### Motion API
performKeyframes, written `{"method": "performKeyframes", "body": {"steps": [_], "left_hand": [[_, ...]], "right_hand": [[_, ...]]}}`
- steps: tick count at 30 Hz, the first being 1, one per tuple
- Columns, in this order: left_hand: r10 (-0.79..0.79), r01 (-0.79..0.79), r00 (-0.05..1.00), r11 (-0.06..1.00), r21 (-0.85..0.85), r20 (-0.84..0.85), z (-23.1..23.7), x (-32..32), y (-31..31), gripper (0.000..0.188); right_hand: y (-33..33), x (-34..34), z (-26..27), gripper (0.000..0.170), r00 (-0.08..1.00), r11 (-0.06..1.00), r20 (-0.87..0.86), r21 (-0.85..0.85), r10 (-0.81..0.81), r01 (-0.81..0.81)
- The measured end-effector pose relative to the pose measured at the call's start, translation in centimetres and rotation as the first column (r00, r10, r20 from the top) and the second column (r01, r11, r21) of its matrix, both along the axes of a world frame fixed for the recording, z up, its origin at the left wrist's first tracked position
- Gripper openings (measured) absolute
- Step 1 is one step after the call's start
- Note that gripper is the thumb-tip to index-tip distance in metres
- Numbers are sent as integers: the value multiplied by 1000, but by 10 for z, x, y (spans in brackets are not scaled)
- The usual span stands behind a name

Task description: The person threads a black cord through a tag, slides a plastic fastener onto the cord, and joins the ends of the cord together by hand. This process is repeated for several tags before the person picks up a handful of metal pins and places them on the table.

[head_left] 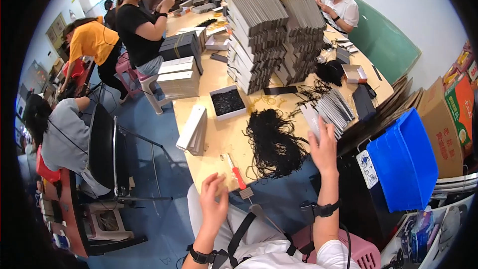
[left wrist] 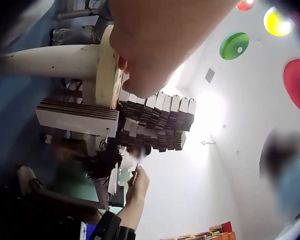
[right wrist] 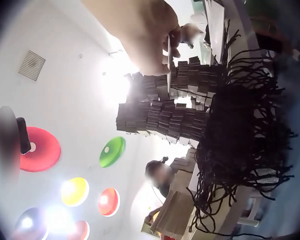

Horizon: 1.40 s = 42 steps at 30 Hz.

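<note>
My right hand point(head_left: 324, 147) pinches a flat grey card point(head_left: 309, 119) with pale lettering, raised over the right part of the table. In the right wrist view the card point(right wrist: 169, 62) appears edge-on between thumb and fingers. Just left of that hand lies a tangled heap of black cords point(head_left: 276, 144). A row of similar grey cards point(head_left: 334, 112) leans beyond it. My left hand point(head_left: 213, 197) hovers at the table's front edge, fingers loosely bent and holding nothing. Close to it lies a red-handled tool point(head_left: 235, 172). A small stack of white cards point(head_left: 193, 132) stands beyond the left hand.
Tall stacks of grey cards point(head_left: 259, 35) rise mid-table. A white box point(head_left: 228, 102) holds small black pieces. To the right stands a blue bin point(head_left: 406, 162) beside a cardboard carton point(head_left: 440, 129). Several people work around the table, and a black chair point(head_left: 104, 149) is at left.
</note>
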<state>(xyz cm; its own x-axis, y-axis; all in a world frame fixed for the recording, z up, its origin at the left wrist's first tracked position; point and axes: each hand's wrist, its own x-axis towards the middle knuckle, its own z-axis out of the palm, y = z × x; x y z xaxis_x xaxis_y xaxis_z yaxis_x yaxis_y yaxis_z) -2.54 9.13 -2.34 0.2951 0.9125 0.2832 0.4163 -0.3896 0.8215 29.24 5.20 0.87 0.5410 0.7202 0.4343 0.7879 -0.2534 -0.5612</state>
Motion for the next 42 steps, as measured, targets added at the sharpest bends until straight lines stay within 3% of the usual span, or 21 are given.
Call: {"method": "performKeyframes", "body": {"steps": [2,4,6,7,9,10,12,14,15,16,18,22,26,31,32,33,34,36,38,40,42], "left_hand": [[8,-6,1000,998,65,-23,-5,-2,2,25],[10,-4,998,995,-100,57,-5,-1,1,25],[29,-24,998,996,-86,62,-3,1,5,25],[42,-42,999,999,-30,9,-3,3,11,26],[69,-68,997,997,29,-47,-4,4,22,27],[88,-83,991,995,57,-98,-6,6,29,28],[106,-94,982,992,84,-153,-2,13,39,29],[141,-78,922,980,185,-360,3,22,45,33],[173,-104,902,976,190,-395,-3,26,48,34],[174,-106,901,977,187,-397,-4,28,48,34],[259,-180,883,957,227,-391,-5,33,52,29],[312,-235,881,941,243,-356,-6,35,60,21],[285,-253,890,958,134,-356,-3,34,63,18],[255,-236,899,967,97,-355,-9,28,64,14],[254,-230,892,967,108,-375,-8,29,63,13],[253,-224,883,967,119,-394,-8,29,63,13],[254,-226,884,967,118,-393,-8,28,61,13],[221,-184,917,973,140,-332,-10,26,58,13],[168,-150,957,984,92,-236,-8,21,53,11],[122,-116,983,992,49,-136,-4,15,45,9],[44,0,988,961,-277,150,1,8,32,5]], "right_hand": [[5,10,3,45,998,999,42,29,37,-38],[7,17,4,43,997,1000,83,17,3,-4],[4,33,-11,43,983,994,171,-71,-66,79],[0,41,-23,43,984,995,170,-70,-59,71],[-3,46,-39,44,914,971,372,-104,-163,215],[-2,44,-41,44,916,973,369,-103,-156,207],[-4,37,-40,46,806,959,545,-9,-232,282],[-1,20,-31,41,821,966,517,43,-240,255],[1,9,-27,33,937,996,338,56,-85,70],[4,-3,-23,24,984,988,150,103,96,-112],[9,-39,-18,13,881,882,-58,88,469,-464],[8,-102,-10,14,767,768,62,-109,639,-631],[9,-113,-17,9,753,748,73,-207,654,-630],[19,-118,-8,7,789,789,56,-96,612,-606],[20,-120,-7,6,783,810,-228,46,579,-585],[21,-123,-4,5,689,836,-493,172,531,-521],[22,-126,1,5,689,835,-492,171,532,-522],[24,-132,14,5,354,844,-779,399,518,-358],[27,-138,14,5,321,855,-803,404,502,-325],[30,-144,8,12,222,815,-802,469,555,-340],[30,-145,-2,13,246,823,-808,434,536,-366]]}}
